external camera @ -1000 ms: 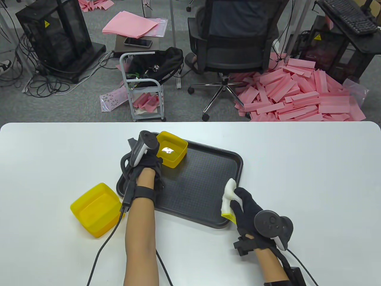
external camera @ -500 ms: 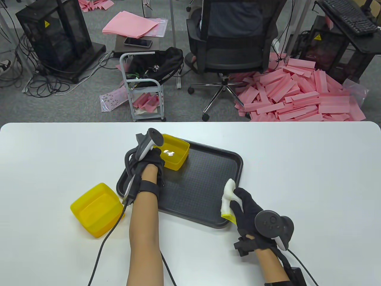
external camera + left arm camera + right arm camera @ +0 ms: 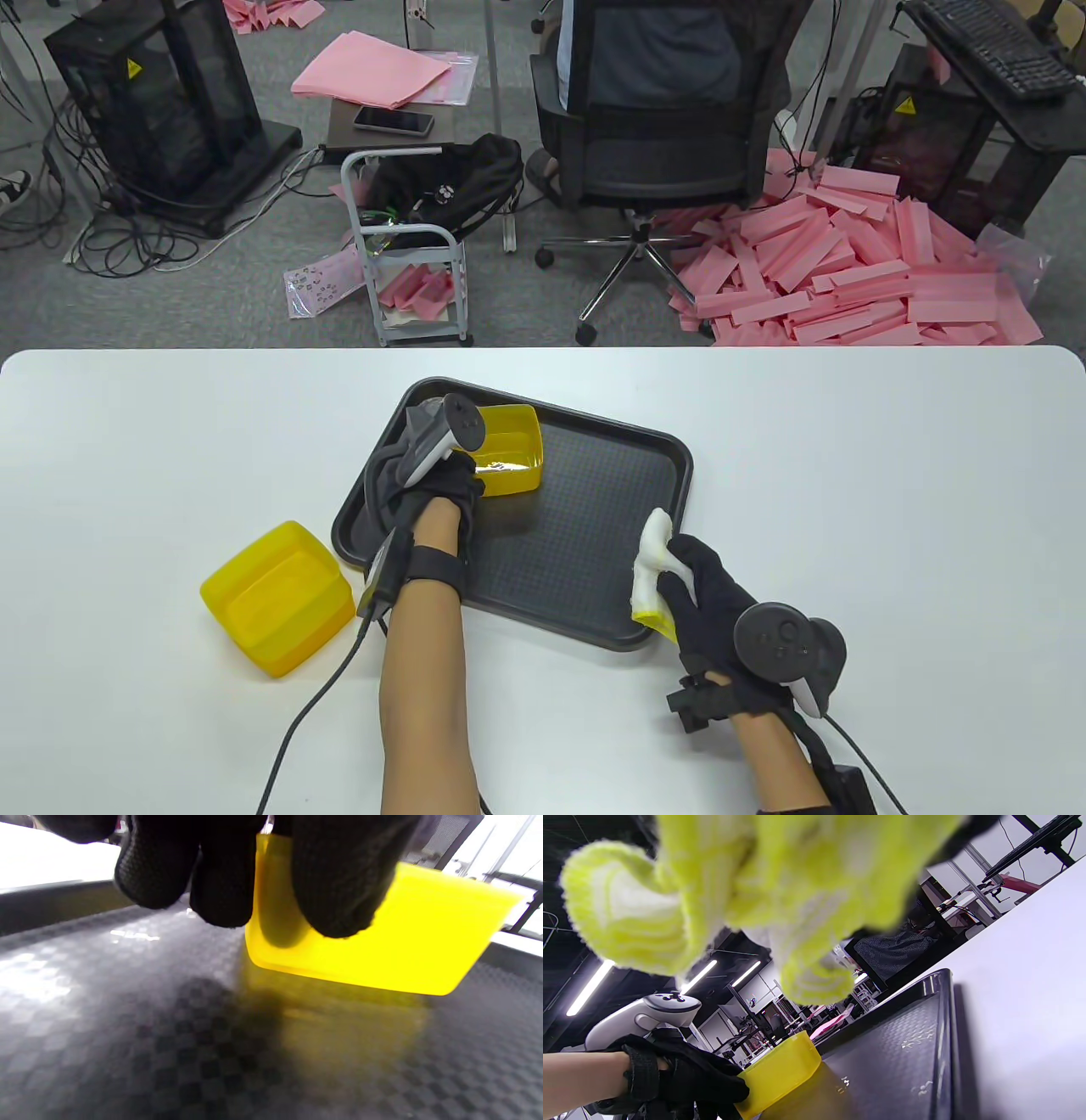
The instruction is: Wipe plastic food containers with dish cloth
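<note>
My left hand (image 3: 454, 484) grips a small yellow plastic container (image 3: 512, 461) by its near-left side, lifted and tilted just above the far left part of the black tray (image 3: 585, 526). The left wrist view shows my gloved fingers (image 3: 343, 878) on the container's wall (image 3: 403, 942), its base off the tray floor (image 3: 169, 1027). My right hand (image 3: 700, 594) holds a bunched white and yellow dish cloth (image 3: 652, 564) over the tray's near right corner; the cloth (image 3: 746, 882) fills the top of the right wrist view. A second yellow container (image 3: 276, 598) stands on the table left of the tray.
The white table (image 3: 891, 509) carries only the tray and the containers. Its far edge runs across the middle of the table view. Beyond it stand an office chair (image 3: 653, 144), a small cart (image 3: 407, 255) and a pile of pink foam strips (image 3: 848, 272). Glove cables (image 3: 314, 705) trail toward me.
My left hand has pulled the small yellow container from the tray's far left corner toward me and to the right, tilting it. My right hand with the cloth has barely moved.
</note>
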`<state>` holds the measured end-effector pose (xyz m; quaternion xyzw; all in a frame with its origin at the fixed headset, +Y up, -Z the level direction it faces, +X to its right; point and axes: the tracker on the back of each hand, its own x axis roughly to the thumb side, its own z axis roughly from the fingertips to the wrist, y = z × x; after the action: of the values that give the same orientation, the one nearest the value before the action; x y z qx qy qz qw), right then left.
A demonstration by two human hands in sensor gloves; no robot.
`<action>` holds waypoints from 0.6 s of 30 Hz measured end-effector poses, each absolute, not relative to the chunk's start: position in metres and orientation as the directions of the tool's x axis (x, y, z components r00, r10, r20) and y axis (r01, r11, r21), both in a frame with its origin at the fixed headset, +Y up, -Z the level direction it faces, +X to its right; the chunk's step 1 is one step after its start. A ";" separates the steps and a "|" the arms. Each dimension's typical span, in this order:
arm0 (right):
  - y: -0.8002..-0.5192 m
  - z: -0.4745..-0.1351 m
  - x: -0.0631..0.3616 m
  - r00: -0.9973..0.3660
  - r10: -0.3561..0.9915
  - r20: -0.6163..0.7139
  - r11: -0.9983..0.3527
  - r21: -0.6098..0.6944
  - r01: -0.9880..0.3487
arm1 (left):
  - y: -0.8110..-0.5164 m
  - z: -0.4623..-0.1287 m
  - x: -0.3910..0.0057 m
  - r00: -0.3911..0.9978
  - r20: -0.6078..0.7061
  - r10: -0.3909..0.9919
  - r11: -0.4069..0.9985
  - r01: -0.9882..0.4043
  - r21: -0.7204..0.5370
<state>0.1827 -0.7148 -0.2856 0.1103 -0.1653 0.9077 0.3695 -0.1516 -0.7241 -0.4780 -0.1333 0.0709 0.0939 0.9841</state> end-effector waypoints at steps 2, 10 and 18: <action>-0.714 -0.285 0.183 -0.697 0.639 0.324 -0.667 -0.217 -0.712 | -0.718 -0.469 -0.149 0.975 -0.148 0.167 0.959 -0.195 -0.205; -0.715 -0.285 0.183 -0.676 0.661 0.326 -0.650 -0.202 -0.733 | -0.697 -0.429 -0.137 0.992 -0.025 0.124 0.992 -0.125 -0.030; -0.715 -0.287 0.189 -0.654 0.686 0.318 -0.626 -0.200 -0.754 | -0.664 -0.376 -0.131 0.964 0.105 0.244 0.958 -0.256 0.129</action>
<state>0.1886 -0.7155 -0.2869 0.1060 -0.1593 0.8954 0.4020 -0.1311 -0.6640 -0.3762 0.0707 -0.0441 0.1265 0.9885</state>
